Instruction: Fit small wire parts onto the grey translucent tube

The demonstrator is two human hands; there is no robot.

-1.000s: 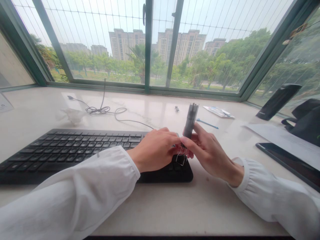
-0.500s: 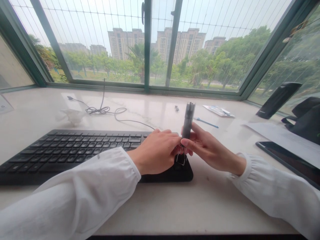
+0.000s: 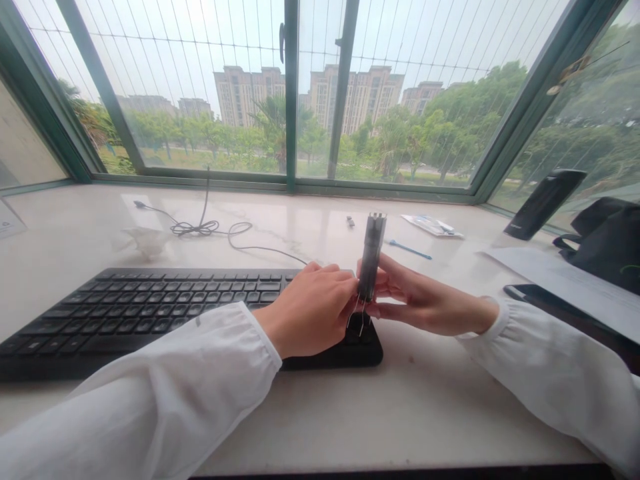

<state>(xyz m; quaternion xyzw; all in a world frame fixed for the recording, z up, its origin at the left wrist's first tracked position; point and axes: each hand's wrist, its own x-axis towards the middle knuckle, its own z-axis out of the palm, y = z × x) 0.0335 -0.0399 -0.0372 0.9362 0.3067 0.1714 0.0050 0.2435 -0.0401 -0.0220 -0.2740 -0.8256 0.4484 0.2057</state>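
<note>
Black keyboard (image 3: pixel 165 303), left to center of frame, could catch whatever gets dropped, since the hands work over its right end. Left hand (image 3: pixel 315 310), mid-frame, is bunched at the base of the black pronged piece (image 3: pixel 371 260) — fingertips hidden, can't tell if it's pinching. Right hand (image 3: pixel 425 297), right of center, is closed narrowly around that piece, fingers behind, thumb near the bottom. Piece is upright just right of center; with the hold so low, a sideways push would probably tip it or make it slip. Thin metal wires (image 3: pixel 363 323) below it could bend or snag on the keys if lowered; touching or not, can't tell. Versus half a second ago: keyboard sits slightly lower in frame, likely head movement; right thumb has dropped off the piece's front face to beside its base — piece a bit further left and lower, wires at a changed angle.
</note>
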